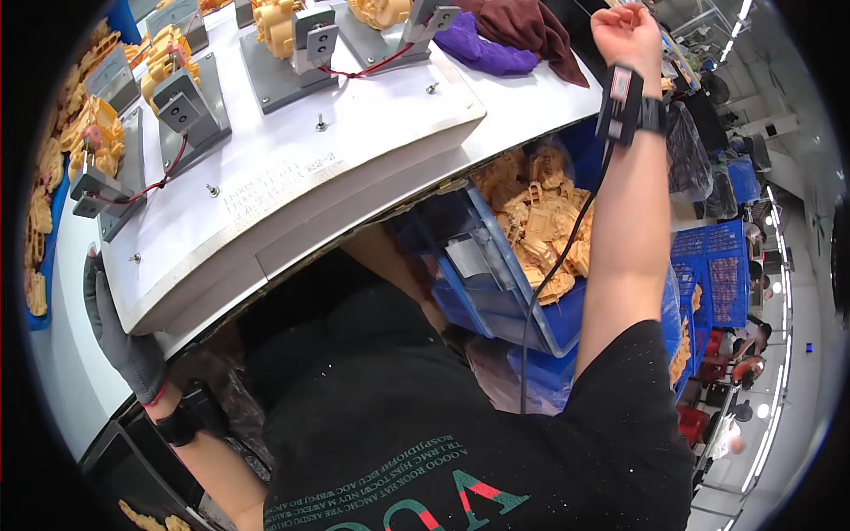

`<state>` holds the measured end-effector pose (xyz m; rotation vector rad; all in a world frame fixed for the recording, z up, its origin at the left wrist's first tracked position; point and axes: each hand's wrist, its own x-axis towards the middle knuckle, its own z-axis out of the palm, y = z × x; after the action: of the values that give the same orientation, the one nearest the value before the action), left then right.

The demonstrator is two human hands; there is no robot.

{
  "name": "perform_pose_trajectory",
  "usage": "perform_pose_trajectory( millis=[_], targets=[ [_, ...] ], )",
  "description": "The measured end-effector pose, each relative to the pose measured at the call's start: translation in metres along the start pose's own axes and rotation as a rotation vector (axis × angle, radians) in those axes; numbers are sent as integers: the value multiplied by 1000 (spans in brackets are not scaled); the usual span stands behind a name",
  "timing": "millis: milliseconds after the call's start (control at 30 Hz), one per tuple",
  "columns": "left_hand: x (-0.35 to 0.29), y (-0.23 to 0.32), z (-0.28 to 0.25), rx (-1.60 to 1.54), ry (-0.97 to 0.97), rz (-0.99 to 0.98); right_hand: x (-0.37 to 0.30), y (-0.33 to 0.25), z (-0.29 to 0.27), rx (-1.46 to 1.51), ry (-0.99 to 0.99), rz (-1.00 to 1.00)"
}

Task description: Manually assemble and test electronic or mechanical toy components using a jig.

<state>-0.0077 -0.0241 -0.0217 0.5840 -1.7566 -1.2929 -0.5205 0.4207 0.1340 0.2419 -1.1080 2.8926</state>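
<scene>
My left hand (pixel 120 334), in a grey glove with bare fingertips, lies along the left end of the thick white board (pixel 301 168). Its fingers are stretched out, with nothing seen in them. My right hand (pixel 629 37) is bare and raised at the upper right, beyond the table's right side. Its fingers are curled in, and whatever they may hold is hidden. Nearest to it on the table are a maroon cloth (pixel 531 31) and a purple cloth (pixel 482 44). Along the board stand several grey fixtures (pixel 190 115) with yellowish moulded plastic parts (pixel 168 57) and red-black wires.
Below the table's edge, a blue crate (pixel 505 265) holds many yellowish plastic parts (pixel 544 221). More parts (pixel 44 203) are heaped at the far left. A black cable (pixel 553 270) hangs from the device on my right wrist. Small metal studs (pixel 320 122) stick up from the board.
</scene>
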Motion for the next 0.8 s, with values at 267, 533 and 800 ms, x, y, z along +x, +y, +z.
perform_pose_trajectory(
  millis=[267, 533, 800],
  targets=[
    [-6, 0, -8, 196, -32, 102, 40, -18, 7, -124, 92, -100],
    [-7, -7, -11, 158, -37, 107, -100, -2, 54, -76, -123, -132],
    [-2, -12, -11, 103, -53, 99, -233, 41, 94, -157, -166, -57]
  ],
)
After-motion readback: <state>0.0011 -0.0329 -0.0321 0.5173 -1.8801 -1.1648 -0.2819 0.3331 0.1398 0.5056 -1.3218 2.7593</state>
